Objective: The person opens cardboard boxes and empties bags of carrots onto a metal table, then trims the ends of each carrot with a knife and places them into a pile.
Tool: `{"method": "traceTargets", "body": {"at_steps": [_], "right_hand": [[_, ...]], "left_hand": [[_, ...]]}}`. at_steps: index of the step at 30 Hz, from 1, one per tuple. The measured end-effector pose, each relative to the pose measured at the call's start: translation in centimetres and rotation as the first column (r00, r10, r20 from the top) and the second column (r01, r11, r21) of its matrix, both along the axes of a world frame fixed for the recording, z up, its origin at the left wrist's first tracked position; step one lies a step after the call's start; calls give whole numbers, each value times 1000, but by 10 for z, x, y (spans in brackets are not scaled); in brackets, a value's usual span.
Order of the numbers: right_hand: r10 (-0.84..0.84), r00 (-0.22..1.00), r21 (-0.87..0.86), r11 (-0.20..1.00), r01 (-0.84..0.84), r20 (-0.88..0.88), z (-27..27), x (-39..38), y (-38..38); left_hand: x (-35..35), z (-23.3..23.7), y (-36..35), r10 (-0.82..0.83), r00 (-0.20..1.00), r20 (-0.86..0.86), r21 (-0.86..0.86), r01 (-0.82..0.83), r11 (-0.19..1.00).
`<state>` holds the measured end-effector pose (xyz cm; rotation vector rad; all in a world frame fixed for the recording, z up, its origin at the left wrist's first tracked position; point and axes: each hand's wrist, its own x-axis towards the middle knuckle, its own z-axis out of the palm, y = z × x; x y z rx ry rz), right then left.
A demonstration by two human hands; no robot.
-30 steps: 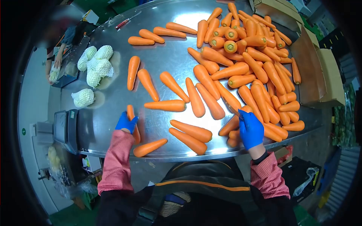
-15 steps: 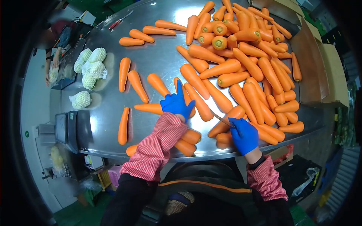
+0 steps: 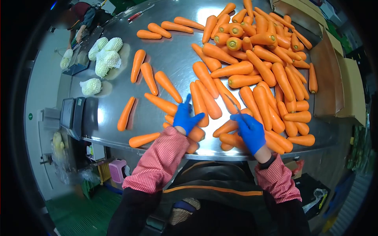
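My left hand (image 3: 186, 117), in a blue glove, is open over the metal table. Its index finger points away from me and its thumb sticks out to the right. A carrot (image 3: 168, 86) lies beyond its fingertip, another carrot (image 3: 160, 104) lies to its left, and a third carrot (image 3: 199, 105) is just right of the finger. Under and beside the wrist lie more carrots, partly hidden. My right hand (image 3: 250, 133), also gloved in blue, is closed round a knife (image 3: 234, 103) whose thin blade points away from me, over a carrot (image 3: 226, 94).
A large heap of carrots (image 3: 256, 67) covers the right side of the metal table (image 3: 173, 51), beside a cardboard box (image 3: 330, 70). Net-wrapped pale produce (image 3: 106, 63) and a scale (image 3: 73, 114) stand left. A red-handled knife (image 3: 136, 15) lies at the far edge. Another person (image 3: 80, 23) works beyond.
My left index finger has come off the carrot it was on, and the hand sits closer to me. The knife blade has swung to point more directly away. The whole view has shifted slightly.
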<state>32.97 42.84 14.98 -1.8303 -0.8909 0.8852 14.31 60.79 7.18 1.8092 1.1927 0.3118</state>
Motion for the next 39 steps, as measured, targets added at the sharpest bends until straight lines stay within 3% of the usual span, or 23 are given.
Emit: {"method": "traceTargets", "body": {"at_steps": [2,3,6,7,10,11,14,18,22,25,28,31,34,39], "right_hand": [[38,999,1,999,-38,2,-5,-7,4],[59,998,19,998,-59,28,-5,-10,4],[89,994,42,995,-92,60,-4,-13,-2],[76,997,39,996,-77,34,-5,-12,-6],[-27,983,8,1000,29,-182,-1,-5,-11],[-74,959,-15,997,73,-274,1,-4,-13],[-68,868,26,995,93,-492,11,2,-16],[-38,833,95,990,108,-552,28,-9,-8],[-17,829,118,988,100,-559,45,-18,-6],[-5,823,120,989,89,-568,52,-22,-6],[-6,810,115,989,90,-587,56,-25,-7],[-4,801,120,988,95,-598,54,-28,-10],[15,812,139,987,82,-583,54,-28,-11],[9,818,147,985,93,-575,49,-25,-18]], "left_hand": [[11,-16,-10,-36,999,-39,-52,34,998],[17,-13,-15,-11,991,-135,53,18,998],[22,4,-11,142,988,56,-224,-126,966],[20,7,-7,190,982,-12,-273,-186,944],[3,32,-5,375,851,368,-702,-9,712],[0,54,-12,363,815,452,-747,123,653],[-2,90,-37,292,704,648,-655,319,685],[0,113,-53,181,711,679,-579,367,728],[-3,113,-60,192,648,737,-578,458,675],[-9,123,-62,351,580,736,-674,570,470],[-18,117,-61,476,553,684,-723,601,341],[-19,122,-64,482,547,685,-721,605,338],[-13,120,-69,445,511,735,-675,609,416],[0,119,-80,255,654,712,-612,399,683]]}}
